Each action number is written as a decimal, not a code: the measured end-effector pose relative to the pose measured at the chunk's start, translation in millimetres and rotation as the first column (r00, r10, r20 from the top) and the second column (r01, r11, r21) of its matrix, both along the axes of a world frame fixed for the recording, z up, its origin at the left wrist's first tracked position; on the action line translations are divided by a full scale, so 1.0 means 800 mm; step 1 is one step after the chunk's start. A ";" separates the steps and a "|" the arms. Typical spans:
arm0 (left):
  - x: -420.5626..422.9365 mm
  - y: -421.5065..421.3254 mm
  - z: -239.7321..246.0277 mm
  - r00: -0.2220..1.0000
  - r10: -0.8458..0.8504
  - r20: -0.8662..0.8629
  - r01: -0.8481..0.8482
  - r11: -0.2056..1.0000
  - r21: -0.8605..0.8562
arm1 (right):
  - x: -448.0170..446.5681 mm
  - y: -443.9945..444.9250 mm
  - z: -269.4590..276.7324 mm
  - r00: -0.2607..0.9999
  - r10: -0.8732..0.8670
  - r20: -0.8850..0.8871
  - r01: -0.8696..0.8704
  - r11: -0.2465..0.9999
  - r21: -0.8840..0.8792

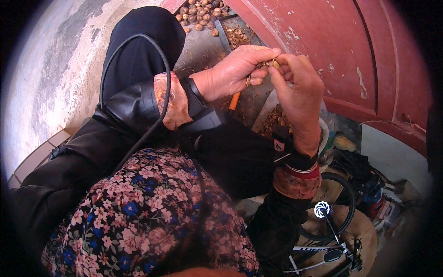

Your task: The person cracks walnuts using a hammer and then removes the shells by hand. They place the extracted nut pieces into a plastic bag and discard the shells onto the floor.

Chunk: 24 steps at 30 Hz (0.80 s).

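My left hand (pixel 235 71) and my right hand (pixel 297 83) meet in front of me at the upper middle. Between the fingertips of my right hand is a small yellowish piece of walnut (pixel 276 64). My left hand's fingers are curled around brown walnut bits, partly hidden, with a shell fragment (pixel 248 80) showing at the lower fingers. Whole walnuts (pixel 204 14) lie in a heap on the floor at the top. Beside them, broken shells (pixel 237 36) lie in a dark metal dustpan (pixel 222 34). An orange handle (pixel 234 101) shows below my left hand.
A pale bag (pixel 264 110) holding shells (pixel 276 121) is below my right hand. A red wooden door (pixel 332 52) stands at right, a worn plaster wall (pixel 52 69) at left. A bicycle (pixel 334 221) is at lower right. A black cable (pixel 168 72) loops over my left arm.
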<state>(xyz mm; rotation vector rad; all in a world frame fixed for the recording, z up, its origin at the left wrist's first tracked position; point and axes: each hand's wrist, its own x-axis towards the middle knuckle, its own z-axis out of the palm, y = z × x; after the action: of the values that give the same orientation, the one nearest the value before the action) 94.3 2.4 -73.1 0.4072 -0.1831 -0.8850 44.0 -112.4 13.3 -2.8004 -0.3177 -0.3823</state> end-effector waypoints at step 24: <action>0.014 -0.007 -0.028 0.914 0.032 -0.404 -0.004 0.998 0.069 | 0.079 -0.073 -0.034 0.777 0.521 -0.353 0.424 -0.017 0.906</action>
<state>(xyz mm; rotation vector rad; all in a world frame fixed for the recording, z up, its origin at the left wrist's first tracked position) 105.9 -3.1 -95.2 0.2783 0.2340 -0.9399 106.8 -171.0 -13.8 -1.1374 0.0790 0.3570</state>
